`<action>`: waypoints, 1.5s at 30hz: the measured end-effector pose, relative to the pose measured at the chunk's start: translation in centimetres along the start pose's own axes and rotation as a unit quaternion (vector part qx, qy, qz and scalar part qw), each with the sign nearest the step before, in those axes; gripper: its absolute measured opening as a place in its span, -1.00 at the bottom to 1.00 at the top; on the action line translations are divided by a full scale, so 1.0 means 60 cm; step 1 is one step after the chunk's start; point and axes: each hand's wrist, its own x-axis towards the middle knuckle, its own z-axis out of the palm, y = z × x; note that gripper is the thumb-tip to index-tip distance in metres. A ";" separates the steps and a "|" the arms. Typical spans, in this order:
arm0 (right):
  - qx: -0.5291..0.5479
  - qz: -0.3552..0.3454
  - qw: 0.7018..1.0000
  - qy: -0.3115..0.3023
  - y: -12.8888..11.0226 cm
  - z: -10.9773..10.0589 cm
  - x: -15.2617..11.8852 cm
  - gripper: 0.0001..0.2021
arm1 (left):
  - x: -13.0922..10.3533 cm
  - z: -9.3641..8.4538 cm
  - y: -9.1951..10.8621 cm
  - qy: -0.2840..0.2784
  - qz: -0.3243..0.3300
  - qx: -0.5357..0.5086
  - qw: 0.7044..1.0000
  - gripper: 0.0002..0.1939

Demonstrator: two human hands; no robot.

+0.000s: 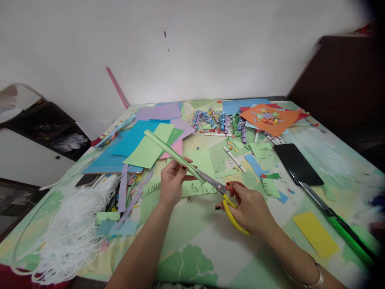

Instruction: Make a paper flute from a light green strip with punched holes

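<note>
My left hand (174,178) pinches a narrow folded strip of light green paper (164,146), which slants from upper left down toward the middle. In my right hand (248,202) is a pair of scissors (221,187) with one yellow and one red handle. Their blades point left and meet the strip's near end, just right of my left fingers. Whether the blades are closed on the paper is hard to see. Under my hands lie light green paper pieces (198,188) with fringed cuts along an edge.
Coloured sheets (147,148) and a bundle of white string (72,228) lie at left. Curled paper rolls (222,122) stand at the back, near an orange sheet (270,119). At right are a black phone (297,163), a green-handled knife (339,224) and a yellow paper piece (315,234).
</note>
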 end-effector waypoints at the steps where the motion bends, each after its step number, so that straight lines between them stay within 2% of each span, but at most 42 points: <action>1: -0.002 0.001 1.000 0.000 0.000 0.001 0.000 -0.64 | -0.001 0.000 -0.002 -0.006 0.000 0.003 1.000 -0.80; 9: 0.001 -0.035 0.999 0.034 0.005 0.012 -0.006 -0.62 | -0.004 0.000 -0.006 -0.005 -0.006 0.015 1.000 -0.78; 17: -0.012 -0.029 0.999 0.029 0.002 0.010 -0.005 -0.61 | -0.009 0.008 -0.008 -0.015 -0.040 0.021 0.999 -0.74; 22: 0.007 -0.037 0.998 0.046 0.004 0.015 -0.008 -0.57 | -0.009 0.012 -0.008 -0.011 -0.046 0.017 0.999 -0.73; 28: -0.025 -0.012 0.999 0.018 -0.001 0.010 -0.007 -0.58 | -0.012 0.015 -0.015 -0.030 -0.051 0.025 0.998 -0.72; 35: -0.007 -0.011 0.999 0.029 -0.003 0.010 -0.007 -0.62 | -0.014 0.017 -0.017 -0.033 -0.054 0.030 0.998 -0.72; 45: -0.016 0.034 0.999 -0.033 -0.006 0.006 -0.005 -0.64 | -0.011 0.013 -0.017 -0.048 -0.029 0.045 0.997 -0.71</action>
